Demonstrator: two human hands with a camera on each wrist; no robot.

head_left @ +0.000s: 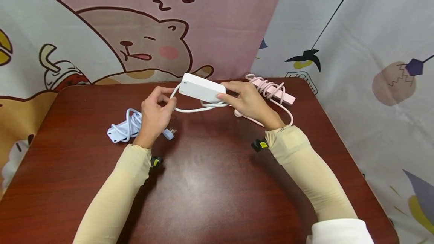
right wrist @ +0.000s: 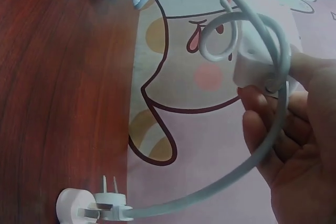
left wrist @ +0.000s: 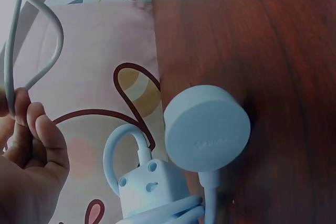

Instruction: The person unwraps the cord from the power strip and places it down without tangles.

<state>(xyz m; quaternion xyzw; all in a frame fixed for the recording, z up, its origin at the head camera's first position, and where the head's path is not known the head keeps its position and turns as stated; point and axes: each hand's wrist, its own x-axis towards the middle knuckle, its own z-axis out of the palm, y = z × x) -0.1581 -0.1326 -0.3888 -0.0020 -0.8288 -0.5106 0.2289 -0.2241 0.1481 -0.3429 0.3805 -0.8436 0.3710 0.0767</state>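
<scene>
My right hand (head_left: 250, 101) grips one end of a white power strip (head_left: 200, 87), raised above the back of the table with its underside towards the head camera. The strip's white cord (head_left: 193, 110) loops below it, and my left hand (head_left: 156, 111) pinches that loop between thumb and fingers. In the right wrist view, part of the cord winds round the strip's end, and a run of it leads down to a white plug (right wrist: 111, 203) with metal prongs.
A light blue power strip (head_left: 118, 131) wrapped in its cord lies at the left, its plug (head_left: 168, 134) beside my left wrist. At the back right lies a pink power strip (head_left: 288, 98) with a coiled cord. A cartoon-print cloth (head_left: 220, 22) hangs behind the brown table (head_left: 203, 183).
</scene>
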